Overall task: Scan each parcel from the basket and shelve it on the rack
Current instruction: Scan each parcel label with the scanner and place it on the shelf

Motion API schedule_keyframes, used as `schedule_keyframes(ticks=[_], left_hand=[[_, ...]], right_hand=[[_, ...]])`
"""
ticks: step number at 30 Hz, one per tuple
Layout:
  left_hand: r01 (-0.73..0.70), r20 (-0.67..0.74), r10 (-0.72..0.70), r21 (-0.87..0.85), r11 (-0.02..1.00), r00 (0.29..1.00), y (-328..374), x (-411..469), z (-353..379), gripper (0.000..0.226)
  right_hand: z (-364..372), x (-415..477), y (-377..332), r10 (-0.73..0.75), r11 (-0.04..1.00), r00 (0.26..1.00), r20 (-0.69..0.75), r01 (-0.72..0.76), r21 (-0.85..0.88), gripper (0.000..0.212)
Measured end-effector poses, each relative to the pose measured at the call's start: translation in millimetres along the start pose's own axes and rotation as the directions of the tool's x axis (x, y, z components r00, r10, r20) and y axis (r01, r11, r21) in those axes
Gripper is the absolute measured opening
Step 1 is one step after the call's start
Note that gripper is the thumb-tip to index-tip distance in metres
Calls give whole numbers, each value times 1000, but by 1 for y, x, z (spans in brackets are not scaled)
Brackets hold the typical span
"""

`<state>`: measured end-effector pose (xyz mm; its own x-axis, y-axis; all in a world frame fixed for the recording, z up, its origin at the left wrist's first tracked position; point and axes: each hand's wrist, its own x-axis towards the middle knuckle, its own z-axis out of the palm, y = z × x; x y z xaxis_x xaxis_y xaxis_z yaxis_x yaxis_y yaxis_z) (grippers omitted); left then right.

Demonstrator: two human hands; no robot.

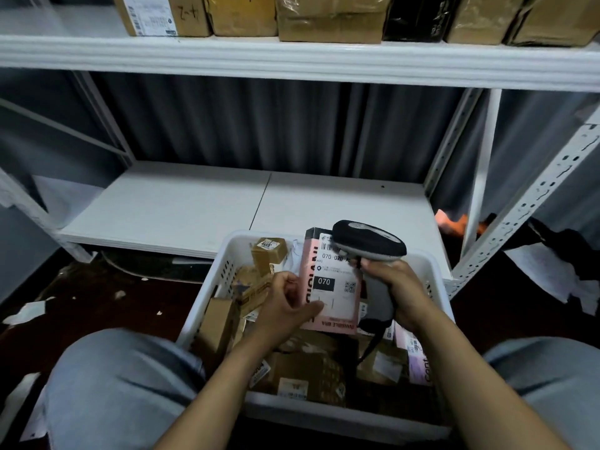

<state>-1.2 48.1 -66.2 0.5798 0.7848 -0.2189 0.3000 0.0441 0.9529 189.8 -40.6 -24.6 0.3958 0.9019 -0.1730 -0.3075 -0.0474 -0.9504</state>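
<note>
My left hand (285,306) grips a pink parcel box (328,287) by its left edge and holds it upright over the white basket (220,271). A white shipping label marked 070 faces me. My right hand (394,292) grips the handle of a black and grey barcode scanner (368,238), whose head hangs over the label's top right corner. Several brown cardboard parcels (308,368) lie in the basket under both hands.
The white rack's lower shelf (181,209) lies bare just beyond the basket. The upper shelf (292,56) carries a row of brown boxes and one black parcel. A perforated rack post (526,206) slants at right. Paper scraps litter the dark floor; my knees flank the basket.
</note>
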Motion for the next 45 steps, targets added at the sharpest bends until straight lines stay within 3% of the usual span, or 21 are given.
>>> schedule_keyframes(ticks=[3, 5, 9, 13, 18, 23, 45], left_hand=[[-49, 1, 49, 3, 999, 999, -2, -1, 0, 79], [-59, -36, 59, 4, 998, 998, -3, -1, -4, 88], [-30, -187, 33, 19, 999, 982, -4, 1, -18, 93], [19, -325, -24, -17, 1000, 945, -13, 6, -34, 92], [56, -443, -42, 19, 998, 896, -21, 13, -47, 93], [41, -451, -44, -15, 999, 891, -18, 12, -48, 91], [11, -406, -15, -12, 1000, 914, 1, -3, -42, 88]], right_hand=[[3, 4, -6, -3, 992, 1000, -3, 3, -122, 35], [8, 6, -8, -25, 975, 998, -51, 13, -222, 30], [19, 7, -15, -58, 946, 991, -120, 16, -324, 11], [21, 5, -22, -53, 917, 990, -130, -3, -399, 28], [29, 2, -28, -78, 892, 991, -104, 23, -451, 26], [33, -2, -34, -77, 863, 996, -51, 41, -503, 28], [45, -20, -52, -84, 869, 994, -65, 41, -493, 25]])
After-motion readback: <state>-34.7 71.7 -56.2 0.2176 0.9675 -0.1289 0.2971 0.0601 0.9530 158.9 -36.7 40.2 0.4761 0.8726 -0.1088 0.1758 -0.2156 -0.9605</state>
